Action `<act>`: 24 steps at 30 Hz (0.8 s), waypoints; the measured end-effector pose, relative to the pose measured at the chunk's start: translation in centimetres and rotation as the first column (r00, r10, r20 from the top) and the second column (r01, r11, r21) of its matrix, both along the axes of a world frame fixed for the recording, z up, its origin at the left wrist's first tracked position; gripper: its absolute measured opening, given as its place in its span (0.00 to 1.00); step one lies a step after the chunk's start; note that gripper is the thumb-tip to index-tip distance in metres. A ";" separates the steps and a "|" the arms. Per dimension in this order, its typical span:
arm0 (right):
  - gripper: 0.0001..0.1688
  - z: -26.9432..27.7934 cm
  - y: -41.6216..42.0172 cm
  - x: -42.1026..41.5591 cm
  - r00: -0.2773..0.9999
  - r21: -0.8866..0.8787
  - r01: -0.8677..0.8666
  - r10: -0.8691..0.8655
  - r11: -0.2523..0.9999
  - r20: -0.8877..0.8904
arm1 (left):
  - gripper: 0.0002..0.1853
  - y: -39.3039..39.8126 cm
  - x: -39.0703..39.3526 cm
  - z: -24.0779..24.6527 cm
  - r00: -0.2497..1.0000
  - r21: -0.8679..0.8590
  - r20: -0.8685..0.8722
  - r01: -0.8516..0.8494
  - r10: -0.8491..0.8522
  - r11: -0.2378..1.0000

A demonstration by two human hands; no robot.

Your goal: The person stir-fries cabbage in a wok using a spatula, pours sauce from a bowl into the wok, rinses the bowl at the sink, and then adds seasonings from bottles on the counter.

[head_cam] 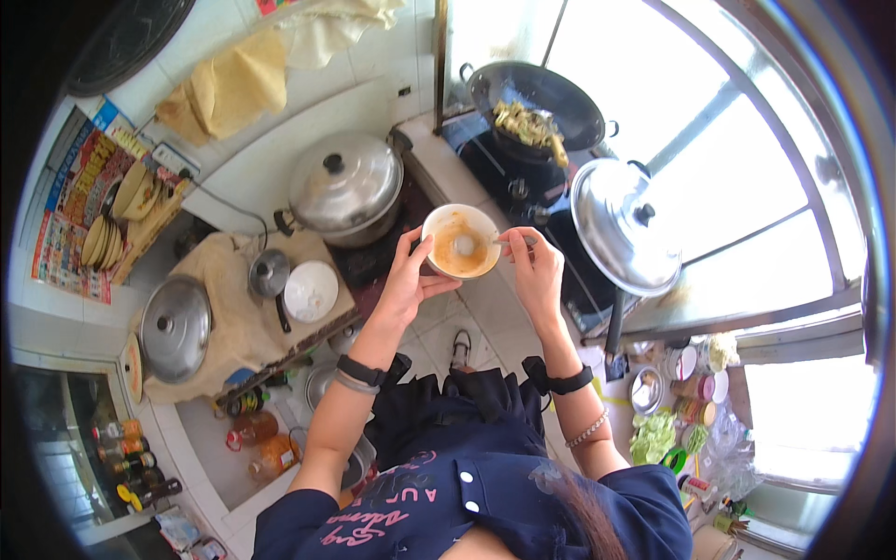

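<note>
My left hand (408,283) grips a small white bowl (462,271) by its left side, with the thumb near the rim. Orange-brown sauce or residue (444,241) coats the bowl's inside, and a pale round spot shows at the bottom. Between the thumb and fingers of my right hand (537,274) is the handle of a metal spoon (516,241), which reaches over the bowl's right rim. The spoon's bowl is hard to make out. Both hands hold the bowl and spoon in mid-air above the tiled floor (483,308).
A wok (574,105) with cooked food and a lidded pan (623,231) stand on the gas stove at right. Ahead left is a large lidded steel pot (350,182). A white bowl (311,290) and a small ladle-like pan (269,273) rest on the left counter. Lettuce (651,437) lies at right.
</note>
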State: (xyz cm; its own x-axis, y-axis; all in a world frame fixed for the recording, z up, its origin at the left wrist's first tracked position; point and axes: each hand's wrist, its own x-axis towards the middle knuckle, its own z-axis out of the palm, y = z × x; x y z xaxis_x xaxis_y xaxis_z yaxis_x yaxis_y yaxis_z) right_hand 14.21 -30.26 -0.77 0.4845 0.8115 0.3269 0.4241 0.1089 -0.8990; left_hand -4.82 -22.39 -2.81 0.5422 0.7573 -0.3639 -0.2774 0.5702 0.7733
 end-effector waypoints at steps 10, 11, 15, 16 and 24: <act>0.14 4.9 13.6 8.3 0.984 0.080 0.071 -0.083 0.994 0.157 | 0.31 15.3 10.7 3.7 1.000 0.115 0.014 0.022 -0.024 0.993; 0.14 5.4 14.7 8.9 0.981 0.075 0.077 -0.089 0.994 0.170 | 0.31 16.9 11.9 4.0 1.000 0.122 -0.004 0.014 -0.014 0.992; 0.15 5.1 21.1 13.4 0.984 0.073 0.134 -0.141 0.988 0.106 | 0.29 23.1 17.2 6.6 0.993 0.237 -0.117 0.047 -0.020 0.970; 0.15 5.1 22.6 14.8 0.983 0.074 0.155 -0.161 0.985 0.083 | 0.29 24.5 18.4 6.7 0.987 0.276 -0.154 0.076 -0.034 0.958; 0.14 2.0 31.0 22.6 0.963 -0.009 0.200 -0.198 0.980 -0.183 | 0.30 34.4 27.3 4.6 0.887 0.460 -0.460 0.257 -0.019 0.850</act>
State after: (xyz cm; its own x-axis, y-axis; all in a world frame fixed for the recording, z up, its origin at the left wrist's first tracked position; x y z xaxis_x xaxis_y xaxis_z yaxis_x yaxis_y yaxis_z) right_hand 36.85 0.78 1.22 0.6880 0.6897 0.2256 0.2678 0.0476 -0.9623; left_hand 22.45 12.04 1.79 0.5367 0.8249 -0.1774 0.1962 0.0824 0.9771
